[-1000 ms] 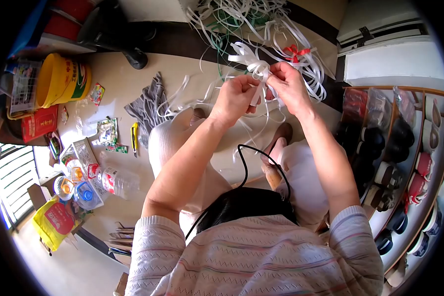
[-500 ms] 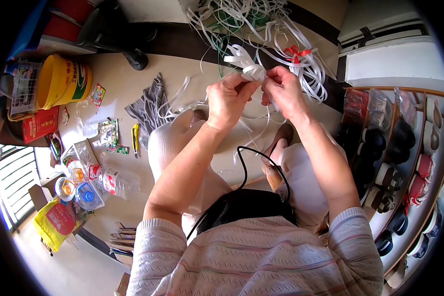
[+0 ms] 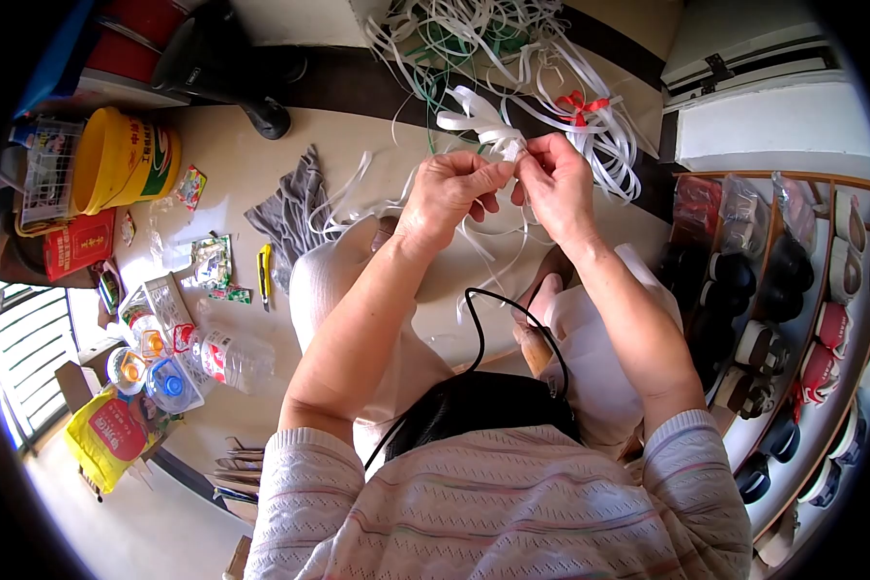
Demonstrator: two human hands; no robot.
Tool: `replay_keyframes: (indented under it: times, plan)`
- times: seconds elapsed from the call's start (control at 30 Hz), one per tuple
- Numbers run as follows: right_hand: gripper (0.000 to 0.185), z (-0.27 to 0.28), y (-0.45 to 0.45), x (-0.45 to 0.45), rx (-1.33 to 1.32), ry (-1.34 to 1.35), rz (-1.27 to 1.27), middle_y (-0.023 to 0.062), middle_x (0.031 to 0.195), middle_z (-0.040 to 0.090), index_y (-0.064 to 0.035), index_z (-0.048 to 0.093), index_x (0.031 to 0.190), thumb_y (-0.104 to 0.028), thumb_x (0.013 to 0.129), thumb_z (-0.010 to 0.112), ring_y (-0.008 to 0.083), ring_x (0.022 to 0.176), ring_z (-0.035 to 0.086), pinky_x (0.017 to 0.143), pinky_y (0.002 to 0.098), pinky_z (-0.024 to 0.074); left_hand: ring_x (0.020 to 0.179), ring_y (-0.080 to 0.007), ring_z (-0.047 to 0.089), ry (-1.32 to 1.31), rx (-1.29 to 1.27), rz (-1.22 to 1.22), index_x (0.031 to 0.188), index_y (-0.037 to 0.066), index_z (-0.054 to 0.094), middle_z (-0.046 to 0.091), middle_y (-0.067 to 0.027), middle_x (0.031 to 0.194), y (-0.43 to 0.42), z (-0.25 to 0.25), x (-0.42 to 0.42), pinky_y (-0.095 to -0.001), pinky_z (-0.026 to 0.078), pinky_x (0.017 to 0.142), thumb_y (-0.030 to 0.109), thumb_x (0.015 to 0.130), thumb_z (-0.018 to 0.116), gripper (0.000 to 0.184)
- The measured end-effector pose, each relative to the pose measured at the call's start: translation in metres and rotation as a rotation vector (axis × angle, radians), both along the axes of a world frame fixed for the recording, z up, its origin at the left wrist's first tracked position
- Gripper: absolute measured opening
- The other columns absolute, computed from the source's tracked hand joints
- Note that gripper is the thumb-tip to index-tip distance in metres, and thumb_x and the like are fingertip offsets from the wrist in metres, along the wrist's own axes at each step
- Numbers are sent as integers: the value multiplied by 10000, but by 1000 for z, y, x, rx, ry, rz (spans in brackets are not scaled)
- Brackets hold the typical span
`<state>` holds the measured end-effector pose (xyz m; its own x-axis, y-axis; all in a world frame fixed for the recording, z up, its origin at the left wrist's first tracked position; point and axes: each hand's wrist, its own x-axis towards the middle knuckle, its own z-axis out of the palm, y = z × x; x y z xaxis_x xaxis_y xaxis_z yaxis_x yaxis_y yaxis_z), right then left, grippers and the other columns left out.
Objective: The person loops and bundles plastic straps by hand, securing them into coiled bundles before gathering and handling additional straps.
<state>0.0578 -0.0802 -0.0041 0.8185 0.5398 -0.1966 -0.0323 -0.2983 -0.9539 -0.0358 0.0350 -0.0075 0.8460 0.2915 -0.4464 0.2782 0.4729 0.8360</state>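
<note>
A looped bunch of white strip (image 3: 483, 118) rises above my fingertips, its folded part gathered between the two hands. My left hand (image 3: 451, 191) is closed, thumb and forefinger pinching the lower edge of the bunch. Close against it, my right hand (image 3: 555, 186) pinches the same bunch from the right side. Thin white ends hang below the hands. Beyond them lies a tangled heap of white strips (image 3: 621, 159) with some green strands, and a red ribbon knot (image 3: 579, 106) rests on it.
On the left are a yellow bucket (image 3: 116, 159), a yellow cutter (image 3: 264, 275), a grey cloth (image 3: 295, 208), plastic bottles (image 3: 232, 360) and a yellow bag (image 3: 111, 435). Black boots (image 3: 217, 68) lie at the upper left. A shoe rack (image 3: 802, 319) stands at the right.
Both hands have shifted their pinch on the white bunch and now sit slightly lower, with thumbs close together. The loops have tilted a little to the left.
</note>
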Motion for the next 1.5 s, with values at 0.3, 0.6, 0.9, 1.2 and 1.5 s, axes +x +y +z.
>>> replay_keyframes:
  times: [0.3,0.6,0.9,1.2,1.5]
  plan:
    - [108,-4,1,-1,60,44,-22,45,613,569,28,523,822,-71,827,567,92,438,537,391,238,420,540,-149,552,-32,-265,57,715,30,590,570,-51,652,4,-2,-1,-254,410,486,138,789,610,132]
    - [117,-2,2,0,155,158,-29,58,636,570,42,509,841,-65,828,554,99,438,531,384,245,424,528,-145,530,-100,-302,85,728,24,584,566,-50,641,3,-9,-1,-261,401,489,162,824,601,170]
    - [105,-8,0,5,177,202,-38,60,637,563,38,505,840,-56,823,548,107,429,525,383,250,424,528,-74,502,-20,259,132,771,4,616,566,-17,603,-11,0,3,-212,409,493,221,838,623,228]
    - [117,-2,2,2,169,212,-25,57,638,559,40,506,838,-60,817,563,104,427,520,376,248,422,501,-70,490,21,309,188,785,-11,605,554,-15,581,-11,-5,4,-211,398,471,225,850,609,245]
    - [121,-1,2,1,129,184,-10,56,631,559,34,513,819,-72,816,570,103,426,523,377,244,416,482,-87,497,-6,248,274,765,-8,577,550,-31,566,-14,-9,6,-218,389,450,233,856,599,258]
